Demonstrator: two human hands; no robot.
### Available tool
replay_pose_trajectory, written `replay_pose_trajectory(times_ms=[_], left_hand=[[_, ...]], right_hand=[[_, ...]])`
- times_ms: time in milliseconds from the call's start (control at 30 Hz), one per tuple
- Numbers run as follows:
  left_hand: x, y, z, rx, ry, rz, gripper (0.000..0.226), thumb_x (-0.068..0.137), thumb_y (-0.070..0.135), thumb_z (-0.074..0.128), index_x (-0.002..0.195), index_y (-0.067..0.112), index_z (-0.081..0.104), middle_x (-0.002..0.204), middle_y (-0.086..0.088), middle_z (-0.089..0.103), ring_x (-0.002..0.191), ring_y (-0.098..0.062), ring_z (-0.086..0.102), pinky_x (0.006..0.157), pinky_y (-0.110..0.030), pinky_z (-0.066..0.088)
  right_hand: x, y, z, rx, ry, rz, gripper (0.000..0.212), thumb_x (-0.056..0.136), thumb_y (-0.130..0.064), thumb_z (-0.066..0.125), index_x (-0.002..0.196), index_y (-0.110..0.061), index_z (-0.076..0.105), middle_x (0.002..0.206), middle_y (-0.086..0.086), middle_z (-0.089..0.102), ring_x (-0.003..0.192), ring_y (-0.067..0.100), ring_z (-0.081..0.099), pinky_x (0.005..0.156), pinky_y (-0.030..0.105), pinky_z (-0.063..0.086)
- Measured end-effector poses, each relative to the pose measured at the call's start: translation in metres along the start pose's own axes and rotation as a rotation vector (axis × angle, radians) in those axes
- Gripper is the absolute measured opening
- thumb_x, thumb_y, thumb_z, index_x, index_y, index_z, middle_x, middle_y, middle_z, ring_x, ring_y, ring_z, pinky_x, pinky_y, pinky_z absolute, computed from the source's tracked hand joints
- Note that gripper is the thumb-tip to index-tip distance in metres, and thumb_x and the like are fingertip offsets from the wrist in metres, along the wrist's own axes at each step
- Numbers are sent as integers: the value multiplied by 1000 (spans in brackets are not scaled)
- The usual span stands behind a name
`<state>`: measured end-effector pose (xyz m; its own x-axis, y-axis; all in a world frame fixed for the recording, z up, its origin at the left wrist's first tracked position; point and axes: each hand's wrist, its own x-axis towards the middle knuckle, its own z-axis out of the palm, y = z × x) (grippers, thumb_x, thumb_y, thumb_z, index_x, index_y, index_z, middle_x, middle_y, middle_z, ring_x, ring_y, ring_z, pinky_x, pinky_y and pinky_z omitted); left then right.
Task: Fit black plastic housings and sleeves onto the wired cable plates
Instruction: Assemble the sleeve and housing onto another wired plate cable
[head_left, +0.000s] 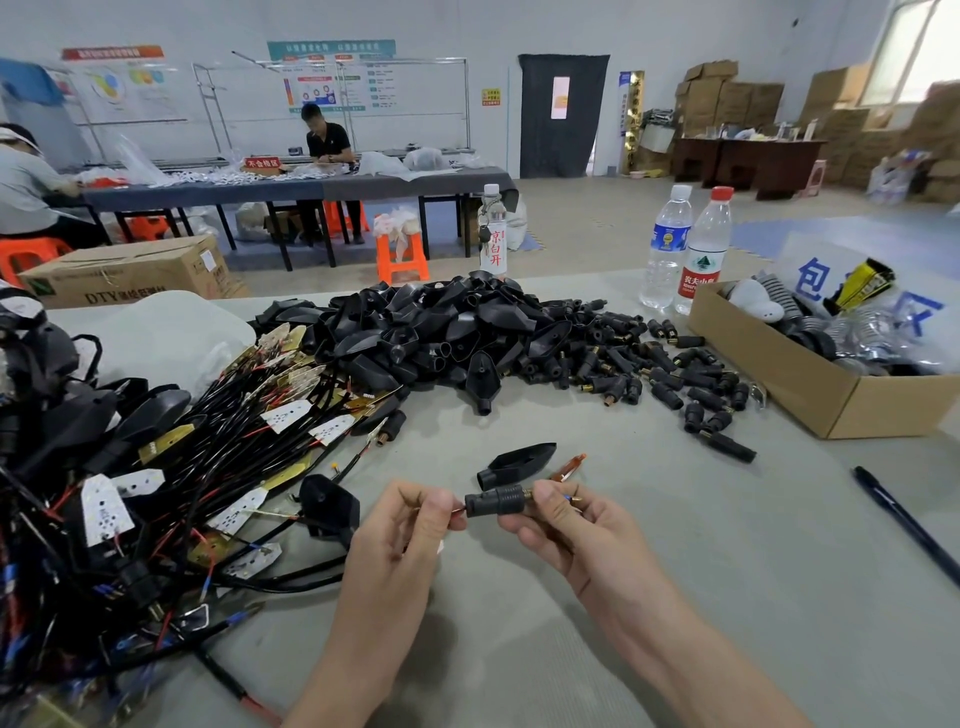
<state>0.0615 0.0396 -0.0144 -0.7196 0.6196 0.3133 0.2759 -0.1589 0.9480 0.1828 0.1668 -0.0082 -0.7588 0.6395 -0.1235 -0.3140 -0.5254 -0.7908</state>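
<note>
My right hand (566, 525) grips a short black ribbed sleeve (491, 502) with a brass tip at its right end. My left hand (410, 525) pinches thin wires that run into the sleeve's left end. Just beyond the sleeve, a black pointed housing (517, 462) lies on the table. An orange-brown plate (569, 466) shows behind my right fingers; whether it is attached to the wires I cannot tell. Another black housing (328, 503) lies left of my left hand. A tangle of wired cable plates (208, 457) covers the table's left side.
A heap of black housings (431, 327) and a scatter of black sleeves (670, 374) lie across the middle. A cardboard box (821, 384) of parts stands at right, three water bottles (701, 254) behind it. A black pen (909, 525) lies far right. People sit at a far table.
</note>
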Motion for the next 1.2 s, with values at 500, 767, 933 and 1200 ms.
replay_pose_trajectory(times_ms=[500,767,933,1200], left_hand=[[0,-3,-2,32,-24,-18,30,100,42,42,84,30,65,82,-6,73,84,-14,69,77,-11,46],[0,-4,0,19,-38,-16,30,86,47,57,87,17,63,71,0,66,66,-4,59,58,-9,41],[0,-13,-1,126,-40,11,28,91,59,56,85,32,64,75,2,66,71,-8,61,66,-18,46],[0,-21,0,310,-62,122,16,93,60,47,99,48,55,83,12,68,75,-11,64,64,-30,51]], right_hand=[[-3,-1,2,-9,-33,-3,29,83,-17,67,104,2,62,101,17,75,86,23,75,67,18,57],[-6,-1,5,-4,-49,10,33,84,-24,67,105,1,69,105,22,73,88,25,74,67,19,58],[-5,-2,7,-43,-10,-11,24,83,-30,65,89,-12,80,100,20,75,85,25,75,65,18,57],[-1,-4,3,-45,91,-32,36,93,-28,59,108,4,66,102,22,74,85,26,75,64,19,58]])
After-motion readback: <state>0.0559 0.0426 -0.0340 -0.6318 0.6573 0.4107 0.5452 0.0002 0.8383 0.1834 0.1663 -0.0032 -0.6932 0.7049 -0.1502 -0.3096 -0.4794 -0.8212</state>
